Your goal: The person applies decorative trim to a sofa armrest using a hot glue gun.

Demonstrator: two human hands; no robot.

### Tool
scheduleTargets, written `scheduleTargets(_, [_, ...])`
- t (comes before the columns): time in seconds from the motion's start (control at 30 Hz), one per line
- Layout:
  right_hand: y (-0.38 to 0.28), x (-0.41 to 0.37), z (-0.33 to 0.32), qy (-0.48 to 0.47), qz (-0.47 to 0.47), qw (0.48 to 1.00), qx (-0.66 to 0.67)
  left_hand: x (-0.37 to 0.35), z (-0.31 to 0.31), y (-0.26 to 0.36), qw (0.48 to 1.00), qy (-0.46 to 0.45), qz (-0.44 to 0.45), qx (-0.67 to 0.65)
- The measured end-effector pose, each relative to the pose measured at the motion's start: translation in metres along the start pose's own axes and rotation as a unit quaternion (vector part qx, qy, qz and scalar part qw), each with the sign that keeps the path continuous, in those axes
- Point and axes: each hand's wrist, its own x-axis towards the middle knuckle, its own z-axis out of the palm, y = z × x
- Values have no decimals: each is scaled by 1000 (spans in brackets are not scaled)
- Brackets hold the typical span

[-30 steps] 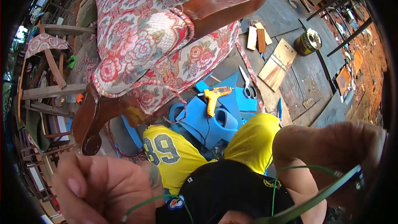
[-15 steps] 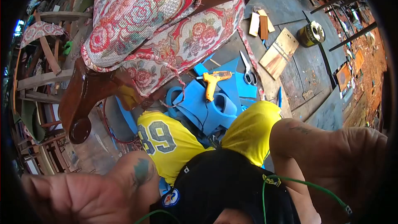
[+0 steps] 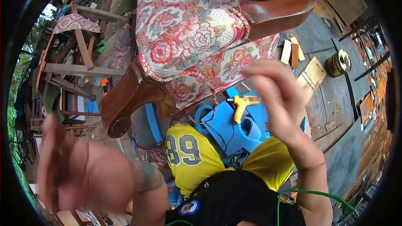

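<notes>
My left hand (image 3: 90,173) is raised close to the camera at the lower left, its fingers smeared by motion. Up at the centre right, my right hand (image 3: 284,100) has its fingers stretched out and partly blurred, with nothing visible in them. It overlaps the lower edge of a floral-upholstered wooden chair (image 3: 184,12) in this view. A loose padded floral piece (image 3: 197,44) shows along the wooden arm. Below the right hand, a yellow glue gun (image 3: 239,111) rests on blue foam sheets (image 3: 217,123). Trailing fabric cord (image 3: 214,100) hangs from the upholstery.
A carved wooden chair leg (image 3: 121,104) stands at the left, before wooden frames (image 3: 79,70). Wood scraps (image 3: 295,55), a plywood board (image 3: 315,73) and an open can (image 3: 338,63) are at the right. A green cord (image 3: 318,192) crosses the lower right.
My right hand has moved up and left from the lower right edge, now covering the scissors. My left hand has risen and shifted right. The view has turned, so the chair appears farther right.
</notes>
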Motion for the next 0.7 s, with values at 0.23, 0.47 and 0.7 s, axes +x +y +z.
scheduleTargets(0.23, [61,12,54,-174,176,942,226,-22,19,-18,901,-246,192,303])
scheduleTargets(0.47, [61,18,54,-173,137,947,234,-38,38,-30,865,-287,215,351])
scheduleTargets(0.7, [61,21,51,-1,-258,966,18,-60,45,-38,879,-222,203,370])
